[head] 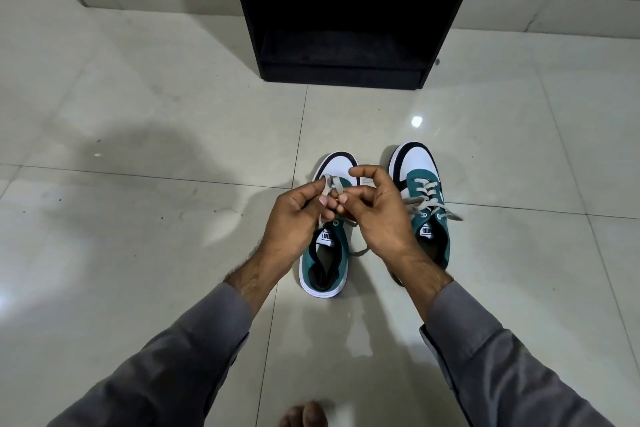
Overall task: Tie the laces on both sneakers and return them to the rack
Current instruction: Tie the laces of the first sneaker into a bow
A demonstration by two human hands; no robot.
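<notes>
Before the rack — both hands pinch one sneaker's laces.

Two sneakers on the floor before the rack

The left sneaker stands just beside the right sneaker on the floor, toes toward the rack behind them; both hands meet over the left sneaker's laces.

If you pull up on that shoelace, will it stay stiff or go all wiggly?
Probably wiggly: the lace already bends in a soft loop between the hands. It looks flat and cloth-like, so it likely grips rather than slips. The sneaker might lift a bit too, since the lace runs through its eyelets.
</notes>
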